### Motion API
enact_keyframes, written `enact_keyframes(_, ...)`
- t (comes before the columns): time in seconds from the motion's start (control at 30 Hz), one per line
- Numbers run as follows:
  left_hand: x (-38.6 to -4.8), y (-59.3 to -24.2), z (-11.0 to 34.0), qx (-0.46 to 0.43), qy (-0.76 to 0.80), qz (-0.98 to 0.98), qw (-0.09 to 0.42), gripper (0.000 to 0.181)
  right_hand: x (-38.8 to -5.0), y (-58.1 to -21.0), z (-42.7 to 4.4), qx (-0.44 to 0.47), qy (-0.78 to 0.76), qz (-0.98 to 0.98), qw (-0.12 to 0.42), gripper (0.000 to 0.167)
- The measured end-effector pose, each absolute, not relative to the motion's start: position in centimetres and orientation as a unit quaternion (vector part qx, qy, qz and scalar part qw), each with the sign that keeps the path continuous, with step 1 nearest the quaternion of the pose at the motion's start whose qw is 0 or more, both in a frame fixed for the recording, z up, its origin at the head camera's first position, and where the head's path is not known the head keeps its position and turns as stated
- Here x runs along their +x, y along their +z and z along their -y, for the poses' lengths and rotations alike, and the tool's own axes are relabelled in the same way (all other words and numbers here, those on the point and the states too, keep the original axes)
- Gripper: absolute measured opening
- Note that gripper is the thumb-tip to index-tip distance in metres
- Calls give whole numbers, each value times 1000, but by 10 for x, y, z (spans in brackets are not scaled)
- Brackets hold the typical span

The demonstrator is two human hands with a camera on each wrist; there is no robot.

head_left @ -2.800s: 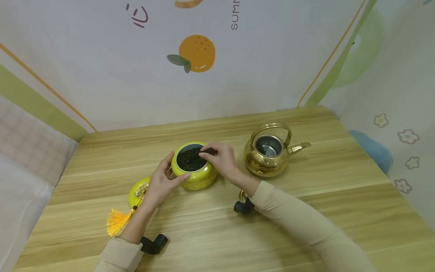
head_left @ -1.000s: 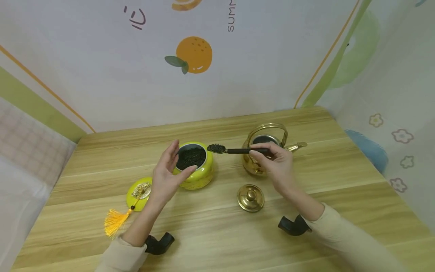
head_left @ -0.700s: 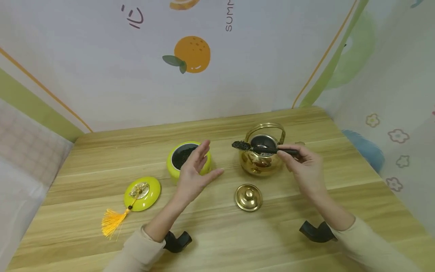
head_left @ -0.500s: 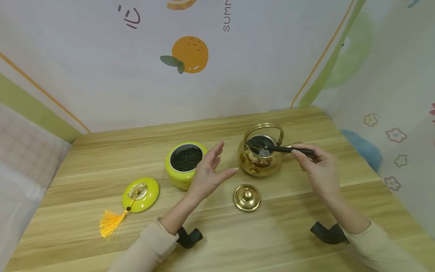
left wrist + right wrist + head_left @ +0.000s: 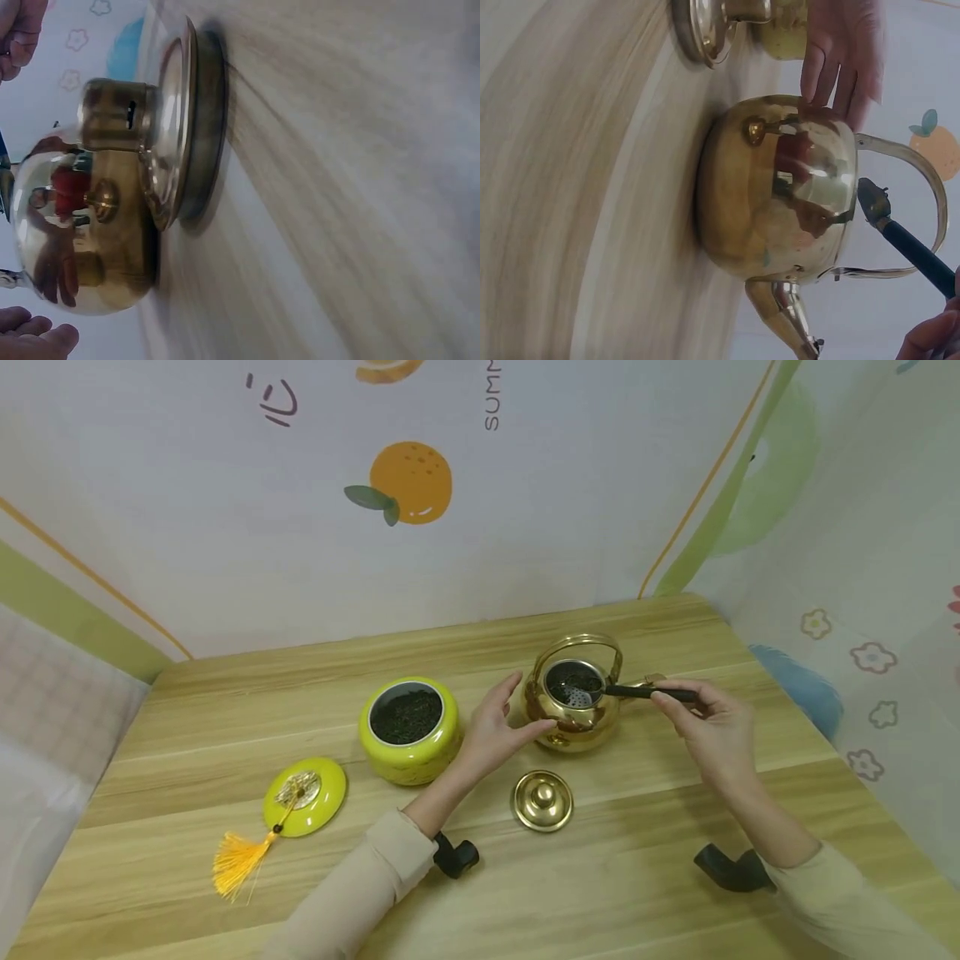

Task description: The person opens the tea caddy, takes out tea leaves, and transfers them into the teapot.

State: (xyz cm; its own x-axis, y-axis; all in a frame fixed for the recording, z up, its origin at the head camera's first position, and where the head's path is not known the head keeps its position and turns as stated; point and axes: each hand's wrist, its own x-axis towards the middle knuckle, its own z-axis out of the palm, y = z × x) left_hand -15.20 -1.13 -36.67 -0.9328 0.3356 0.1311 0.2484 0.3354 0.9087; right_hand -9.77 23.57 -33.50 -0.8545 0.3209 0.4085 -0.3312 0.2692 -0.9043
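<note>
Out of the jar (image 5: 414,760), the scoop (image 5: 643,692) now reaches from the right hand (image 5: 716,727) to the mouth (image 5: 577,697) of the kettle (image 5: 573,733); the left hand (image 5: 491,733), off the jar, spreads by the kettle opposite that grip.

On the worktop (image 5: 615,885), I see the kettle (image 5: 581,724) between left hand (image 5: 495,735) and right hand (image 5: 720,731); kettle lid (image 5: 543,802) at the left hand's near right, jar (image 5: 412,766) and jar cover (image 5: 321,810) leftward of it.

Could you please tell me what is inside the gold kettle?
Inside the kettle, a perforated strainer and dark leaves show; whatever lies beneath the strainer is hidden.
</note>
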Motion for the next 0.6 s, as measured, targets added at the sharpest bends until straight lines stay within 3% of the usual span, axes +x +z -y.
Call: enact_keyframes(0.6, -166, -373, -3, 179, 512, -839, 33, 80, -106, -344, -231, 43, 524, 805, 274, 15)
